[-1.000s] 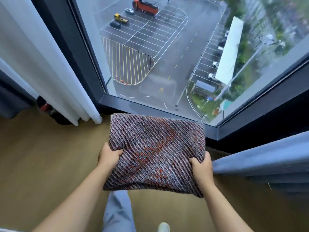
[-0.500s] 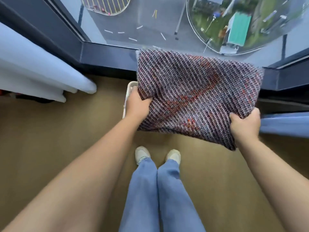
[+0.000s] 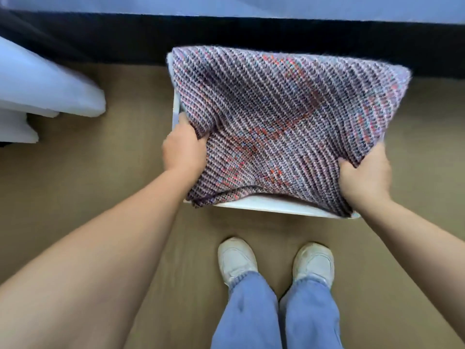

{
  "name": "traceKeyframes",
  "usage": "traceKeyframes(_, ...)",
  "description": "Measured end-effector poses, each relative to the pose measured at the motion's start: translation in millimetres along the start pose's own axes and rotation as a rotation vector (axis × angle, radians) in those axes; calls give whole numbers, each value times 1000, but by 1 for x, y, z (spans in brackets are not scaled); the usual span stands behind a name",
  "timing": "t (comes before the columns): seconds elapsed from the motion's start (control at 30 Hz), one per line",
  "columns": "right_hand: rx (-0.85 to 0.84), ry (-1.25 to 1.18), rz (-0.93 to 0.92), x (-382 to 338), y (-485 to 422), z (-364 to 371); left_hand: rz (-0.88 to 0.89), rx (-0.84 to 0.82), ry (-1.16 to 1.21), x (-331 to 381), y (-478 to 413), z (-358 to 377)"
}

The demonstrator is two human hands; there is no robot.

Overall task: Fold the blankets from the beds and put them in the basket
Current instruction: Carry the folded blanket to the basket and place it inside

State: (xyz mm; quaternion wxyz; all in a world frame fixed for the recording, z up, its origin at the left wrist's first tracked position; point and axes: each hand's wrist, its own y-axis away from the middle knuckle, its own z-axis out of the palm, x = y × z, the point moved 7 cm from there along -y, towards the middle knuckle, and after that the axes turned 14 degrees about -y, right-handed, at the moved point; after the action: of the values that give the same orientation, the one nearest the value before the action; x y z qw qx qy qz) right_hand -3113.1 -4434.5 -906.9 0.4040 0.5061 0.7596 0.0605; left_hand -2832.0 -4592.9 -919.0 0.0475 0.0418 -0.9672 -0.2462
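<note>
One folded blanket, knitted in purple, white and orange diagonal stripes, is lying over one white basket, covering nearly all of it; only the basket's near rim and a strip of its left wall are showing. The basket is sitting on the tan floor, just in front of a dark window frame at the far edge. Two white curtain ends are hanging at the far left, cut off by the picture's edge. Two hands are working: the left hand is clamping the blanket's left edge, fingers curled into the cloth, and the right hand is gripping its near right corner, fingertips buried in folds. Two white shoes under blue trousers are standing near the basket. The basket's inside is hidden.
</note>
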Motion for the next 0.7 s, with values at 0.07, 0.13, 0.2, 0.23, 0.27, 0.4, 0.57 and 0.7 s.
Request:
traceKeyframes(0.07,-26,97,42,10,-2,6,36,-30,-88,5,0,8)
traceKeyframes(0.13,-110,207,66,14,-7,5,32,-99,-127,6,1,11)
traceKeyframes(0.2,-225,297,108,12,-11,1,27,-207,-210,9,1,10)
traceKeyframes(0.23,-272,320,138,10,-13,-2,21,-248,-264,10,0,8)
traceKeyframes(0.27,-290,332,157,7,-15,-5,8,-252,-318,13,-1,3)
traceKeyframes(0.4,-47,254,-125,-42,-21,-31,81,71,-477,45,7,-33)
traceKeyframes(0.57,-213,391,-738,-101,-11,14,659,237,-492,106,22,-19)
traceKeyframes(0.7,-465,724,-780,-63,-21,66,716,78,-620,81,3,28)
